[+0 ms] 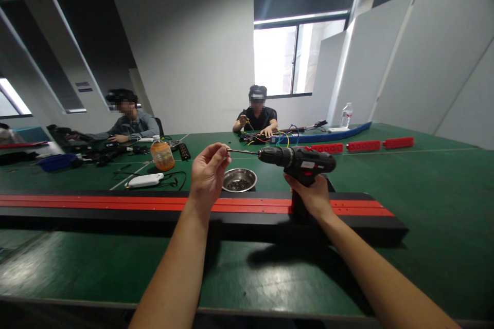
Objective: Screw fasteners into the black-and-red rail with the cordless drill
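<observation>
Drill level above the black-and-red bar
Left hand pinches the bit near its tip, seemingly steadying it; a metal bowl sits on the bar's far side, likely for reach; the right hand grips the handle, bearing weight. The label is unreadable.

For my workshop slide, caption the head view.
Left grip at the tip of the bit, right grip around a drill, above a green table.

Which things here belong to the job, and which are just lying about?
Likely the job:
drill in the right hand
thin bit, tip at the left hand
metal bowl
red-and-black bar

Likely just lying about:
orange bottle
clear bottle
white device
</observation>
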Demonstrator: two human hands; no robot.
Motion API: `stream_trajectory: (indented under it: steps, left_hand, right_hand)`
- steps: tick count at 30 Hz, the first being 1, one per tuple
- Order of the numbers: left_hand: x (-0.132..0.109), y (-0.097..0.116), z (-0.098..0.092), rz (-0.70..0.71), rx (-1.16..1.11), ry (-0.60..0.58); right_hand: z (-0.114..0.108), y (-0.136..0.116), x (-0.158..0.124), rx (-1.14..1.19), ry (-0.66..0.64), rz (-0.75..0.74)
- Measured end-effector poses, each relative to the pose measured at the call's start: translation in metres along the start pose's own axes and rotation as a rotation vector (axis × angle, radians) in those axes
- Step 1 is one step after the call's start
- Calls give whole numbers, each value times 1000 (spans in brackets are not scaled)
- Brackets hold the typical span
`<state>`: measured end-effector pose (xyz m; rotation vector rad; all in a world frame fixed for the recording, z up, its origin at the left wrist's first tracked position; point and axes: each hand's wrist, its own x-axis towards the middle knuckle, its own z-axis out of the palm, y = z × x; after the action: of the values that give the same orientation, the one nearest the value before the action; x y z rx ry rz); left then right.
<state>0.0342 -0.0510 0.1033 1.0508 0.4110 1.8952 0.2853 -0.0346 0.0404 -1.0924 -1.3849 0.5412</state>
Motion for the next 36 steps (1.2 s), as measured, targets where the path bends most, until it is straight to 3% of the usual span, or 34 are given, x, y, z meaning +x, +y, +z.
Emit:
stream_trajectory:
  steps: [25, 36]
  left_hand:
    - [-1, -5, 2, 34, 66, 64]
    - [0, -7, -1, 151, 197, 34]
  right_hand:
    - [0, -1, -1, -12, 16, -14]
    - [0, 1, -1, -49, 22, -30]
